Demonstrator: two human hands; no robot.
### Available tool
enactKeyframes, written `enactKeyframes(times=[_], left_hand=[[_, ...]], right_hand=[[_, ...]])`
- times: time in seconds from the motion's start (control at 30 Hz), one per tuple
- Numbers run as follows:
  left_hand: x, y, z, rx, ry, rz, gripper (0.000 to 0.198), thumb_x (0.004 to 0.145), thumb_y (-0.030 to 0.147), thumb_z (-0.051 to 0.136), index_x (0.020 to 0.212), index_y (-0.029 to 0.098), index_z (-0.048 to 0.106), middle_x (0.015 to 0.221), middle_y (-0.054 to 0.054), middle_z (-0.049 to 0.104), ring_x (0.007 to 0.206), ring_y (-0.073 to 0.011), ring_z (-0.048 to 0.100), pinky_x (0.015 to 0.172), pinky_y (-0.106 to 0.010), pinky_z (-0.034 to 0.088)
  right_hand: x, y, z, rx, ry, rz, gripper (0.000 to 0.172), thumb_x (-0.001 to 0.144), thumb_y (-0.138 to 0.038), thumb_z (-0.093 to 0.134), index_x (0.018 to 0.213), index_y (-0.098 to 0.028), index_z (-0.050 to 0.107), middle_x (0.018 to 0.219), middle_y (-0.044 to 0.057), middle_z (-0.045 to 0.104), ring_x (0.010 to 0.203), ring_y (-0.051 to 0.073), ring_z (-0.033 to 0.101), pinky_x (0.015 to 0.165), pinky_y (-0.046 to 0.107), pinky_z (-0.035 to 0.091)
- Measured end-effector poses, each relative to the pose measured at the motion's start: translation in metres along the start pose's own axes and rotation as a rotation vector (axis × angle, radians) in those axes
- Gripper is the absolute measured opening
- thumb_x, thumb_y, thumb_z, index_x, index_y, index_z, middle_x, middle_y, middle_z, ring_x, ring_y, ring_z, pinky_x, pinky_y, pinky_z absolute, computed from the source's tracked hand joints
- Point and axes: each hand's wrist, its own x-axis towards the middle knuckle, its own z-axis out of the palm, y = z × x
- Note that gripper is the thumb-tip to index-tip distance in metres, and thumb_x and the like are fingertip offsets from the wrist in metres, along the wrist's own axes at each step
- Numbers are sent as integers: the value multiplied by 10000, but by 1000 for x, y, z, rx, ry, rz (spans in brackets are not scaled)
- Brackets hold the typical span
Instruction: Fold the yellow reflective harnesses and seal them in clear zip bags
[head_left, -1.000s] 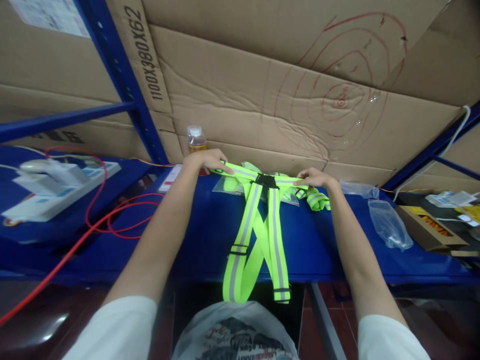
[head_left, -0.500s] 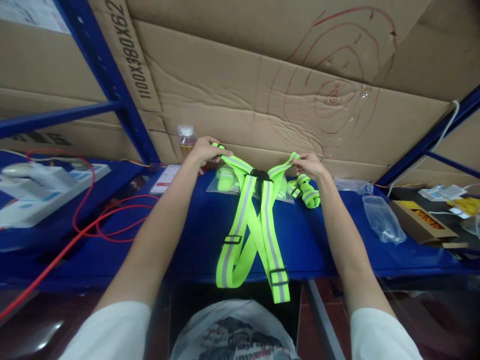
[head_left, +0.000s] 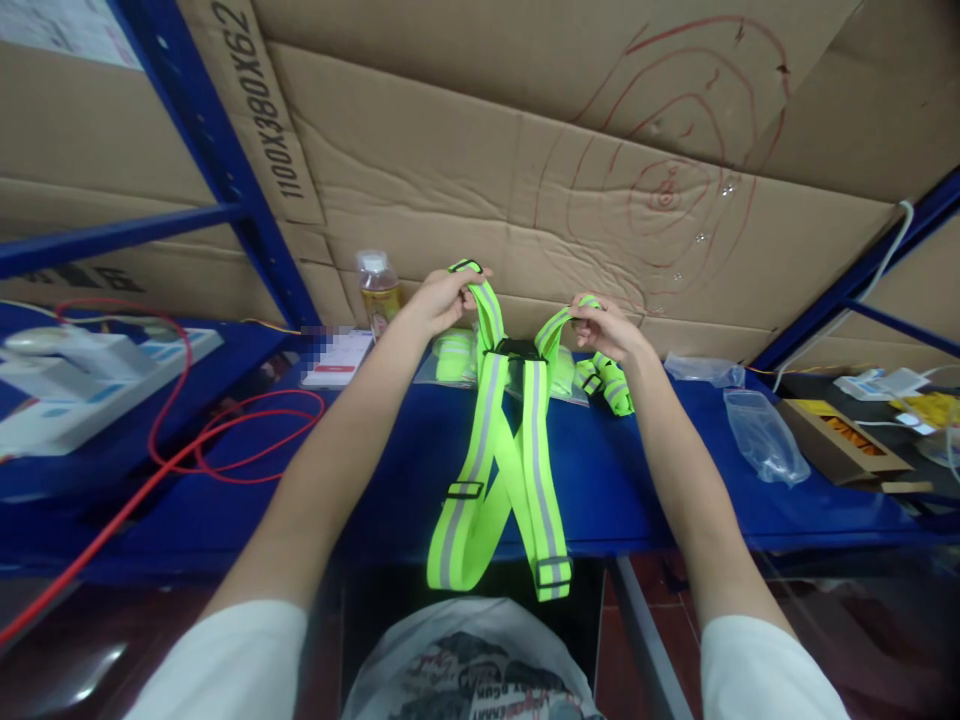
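A neon yellow-green reflective harness (head_left: 484, 430) with grey stripes and black buckles is stretched between my hands. My left hand (head_left: 450, 297) pinches one strap near a buckle, and my right hand (head_left: 602, 325) pinches the other strap. Between them sits the black joining piece, from which the lower straps hang in loops past the table's front edge. Behind the harness lie clear packets (head_left: 454, 358) holding more of the green strap. A rolled green strap bundle (head_left: 616, 385) rests on the table just below my right hand.
A drink bottle (head_left: 379, 290) stands behind my left forearm, beside a white printed box (head_left: 339, 358). Red cable (head_left: 247, 440) coils at left near a white power strip (head_left: 112, 385). At right lie a clear plastic bag (head_left: 765, 440) and an opened cardboard box (head_left: 844, 445).
My left hand has moved right and slightly up, and my right hand a little left, bringing them closer together. The upper straps now arch more steeply, and the hanging loops have shifted slightly left.
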Motion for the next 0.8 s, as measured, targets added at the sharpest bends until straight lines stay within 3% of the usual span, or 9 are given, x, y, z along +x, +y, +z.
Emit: enactKeyframes(times=[0.13,0.3,0.4,0.47,0.6,0.8], left_hand=[[-3,11,-9,-68,-41,32,157,758,101,850,839,123,717,552,80,472,440,-20,392,413,-159,323],[-4,12,-19,-33,-72,111,353,639,72,962,877,138,709,741,49,666,614,-43,616,595,-146,522],[-5,8,-21,35,-129,109,481,531,31,998,913,135,725,793,43,716,714,-75,695,736,-174,584],[-7,7,-22,76,-198,94,531,499,23,1009,949,129,748,827,21,749,767,-104,732,803,-200,605],[-12,7,-24,98,-322,67,568,534,69,1027,1047,120,787,893,-32,787,837,-160,780,877,-262,650],[-7,5,-27,153,-343,118,388,705,230,1008,1002,100,797,907,-71,781,872,-196,784,896,-332,658]], right_hand=[[-3,-2,-6,-25,-59,-76,558,545,-287,1042,899,-224,615,660,-106,578,569,68,568,541,192,556],[-2,-3,-10,-47,-88,-106,460,633,-381,995,877,-201,650,761,-25,688,655,101,626,571,206,539],[2,0,-10,-67,-58,-178,421,692,-424,965,910,-209,676,763,-31,669,634,95,579,578,222,498],[5,4,-9,-76,-27,-246,421,696,-422,959,967,-232,697,844,-24,705,718,117,620,648,239,517],[9,11,-3,-11,-39,-273,463,747,-490,913,1075,-302,647,980,0,759,992,216,719,848,349,583],[13,19,9,127,-60,-240,481,764,-498,883,1067,-311,561,831,-48,654,798,194,681,851,400,610]])
